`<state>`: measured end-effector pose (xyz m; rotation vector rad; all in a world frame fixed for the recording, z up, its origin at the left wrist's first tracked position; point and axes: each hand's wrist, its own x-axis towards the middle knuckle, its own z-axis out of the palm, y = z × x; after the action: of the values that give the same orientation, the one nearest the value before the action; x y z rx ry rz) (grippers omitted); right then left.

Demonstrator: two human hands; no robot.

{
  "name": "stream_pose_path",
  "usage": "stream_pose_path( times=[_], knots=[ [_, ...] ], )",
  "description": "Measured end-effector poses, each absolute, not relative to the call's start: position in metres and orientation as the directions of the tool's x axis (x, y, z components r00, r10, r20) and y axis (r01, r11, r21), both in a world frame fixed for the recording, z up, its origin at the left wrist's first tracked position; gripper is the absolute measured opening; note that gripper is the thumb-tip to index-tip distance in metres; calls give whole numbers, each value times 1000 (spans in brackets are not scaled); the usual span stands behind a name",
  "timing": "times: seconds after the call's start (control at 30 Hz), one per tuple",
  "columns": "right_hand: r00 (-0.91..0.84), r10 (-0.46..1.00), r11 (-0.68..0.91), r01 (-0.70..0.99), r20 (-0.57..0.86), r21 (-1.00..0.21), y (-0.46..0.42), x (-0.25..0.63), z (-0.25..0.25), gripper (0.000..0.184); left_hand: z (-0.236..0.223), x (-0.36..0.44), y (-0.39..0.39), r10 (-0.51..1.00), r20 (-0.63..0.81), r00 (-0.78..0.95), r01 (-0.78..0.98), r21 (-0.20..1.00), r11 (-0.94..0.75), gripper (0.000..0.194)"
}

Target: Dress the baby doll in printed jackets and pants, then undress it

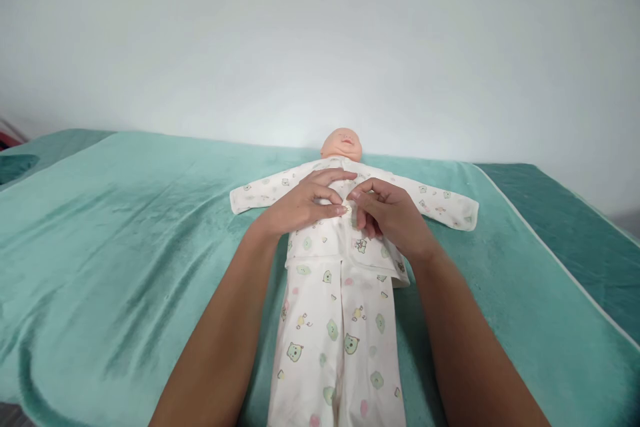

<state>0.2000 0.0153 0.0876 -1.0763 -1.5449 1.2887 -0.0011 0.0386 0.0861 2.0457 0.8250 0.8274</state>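
Observation:
A baby doll lies on its back, dressed in a white printed long-sleeved baby shirt and matching pants. On the shirt's front, my left hand has its thumb and index finger closed together at the centre opening, while another finger stretches over the chest. Facing it, my right hand pinches the opening's other edge between thumb and index finger, its remaining fingers curled. A small fastening shows between the fingertips of both hands, mostly covered. The shirt's sleeves are spread out to both sides, and no doll hands show at the cuffs.
A turquoise plush blanket lies under the doll, wrinkled at the left. Darker green fabric with a pale edge runs along the right. Behind the doll's head rises a white wall with a dark band on top.

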Motion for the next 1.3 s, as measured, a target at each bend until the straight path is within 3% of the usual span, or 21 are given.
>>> stream_pose_path(
  times=[0.23,0.43,0.57,0.73,0.87,1.0,1.3],
  knots=[
    [-235,968,98,10,93,-995,15,202,86,22,90,-3,35,784,205,586,354,806,-475,15],
    [-103,977,173,-110,184,-979,18,201,78,13,91,-1,33,811,219,543,335,829,-448,19],
    [44,955,295,-31,294,-955,19,197,73,14,89,0,33,837,235,494,293,862,-414,18],
    [97,908,398,111,409,-911,19,193,69,16,79,1,37,854,278,440,187,901,-390,22],
    [151,845,493,152,513,-857,25,193,63,13,68,8,43,862,370,346,236,855,-461,30],
    [71,823,538,226,564,-812,33,193,52,12,64,15,47,855,430,291,388,764,-516,44],
    [-156,904,425,425,397,-800,48,194,54,43,65,18,56,878,359,317,584,656,-479,59]
  ],
)
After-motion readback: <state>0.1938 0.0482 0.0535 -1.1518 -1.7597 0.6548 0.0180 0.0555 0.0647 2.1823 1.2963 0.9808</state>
